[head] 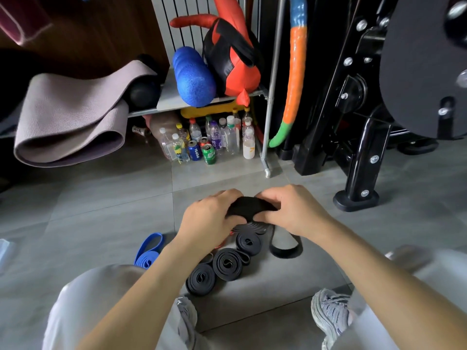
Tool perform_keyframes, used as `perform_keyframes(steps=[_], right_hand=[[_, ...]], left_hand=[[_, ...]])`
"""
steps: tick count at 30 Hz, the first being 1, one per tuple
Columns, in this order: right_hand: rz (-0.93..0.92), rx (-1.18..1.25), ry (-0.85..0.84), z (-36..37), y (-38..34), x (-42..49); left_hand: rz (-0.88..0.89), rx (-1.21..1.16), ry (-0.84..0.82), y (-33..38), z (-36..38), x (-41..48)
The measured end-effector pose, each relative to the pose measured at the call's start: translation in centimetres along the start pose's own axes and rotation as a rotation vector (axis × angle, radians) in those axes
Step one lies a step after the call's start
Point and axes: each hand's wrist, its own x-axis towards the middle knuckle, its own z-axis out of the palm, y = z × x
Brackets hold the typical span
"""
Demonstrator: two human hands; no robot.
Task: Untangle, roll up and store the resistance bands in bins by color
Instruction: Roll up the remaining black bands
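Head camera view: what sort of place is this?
Probably a home gym or gym storage corner: a black weight machine, a blue foam roller, a folded exercise mat, and rolled resistance bands on the floor.

You face a grey tiled floor (101, 198). Ahead, a metal shelf rack (169, 99) carries a blue foam roller (193, 77) and a red-and-black bag (237, 69). Bottles and cans (209, 140) stand beneath it. A folded mat (70, 117) lies draped at left. A black machine frame (364, 147) stands at right.

Home gym corner — weight machine (366, 97), foam roller (193, 77), yoga mat (70, 117), tiled floor (88, 210)
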Motion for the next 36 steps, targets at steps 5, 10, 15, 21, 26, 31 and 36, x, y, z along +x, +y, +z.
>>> perform_keyframes(steps=[5, 10, 15, 21, 26, 31, 36], right_hand=[[0.006, 0.108, 0.029, -0.8, -0.2, 0.0], [0.014, 0.268, 0.068, -2.0, -0.2, 0.2], [0.031, 0.463, 0.075, -2.6, -0.5, 0.2], [0.036, 0.608, 0.118, -1.7, -0.8, 0.3], [0.021, 0.401, 0.068, -0.8, -0.4, 0.2], [-0.016, -0.002, -0.007, 0.7, -0.3, 0.3], [-0.044, -0.099, -0.055, 1.3, -0.3, 0.4]], left_hand=[[-0.146, -0.212, 0.061, 0.0, -0.8, 0.3], [-0.203, -0.575, 0.146, -0.9, -1.3, 0.8], [-0.240, -0.962, 0.261, -1.3, -1.9, 0.7], [-0.413, -1.229, 0.128, -1.2, -1.2, 0.1], [-0.365, -0.707, -0.025, -1.9, -0.6, -0.1], [0.041, -0.050, 0.049, -1.2, -0.2, -1.3], [-0.006, 0.014, 0.038, -0.8, 0.8, -1.5]])
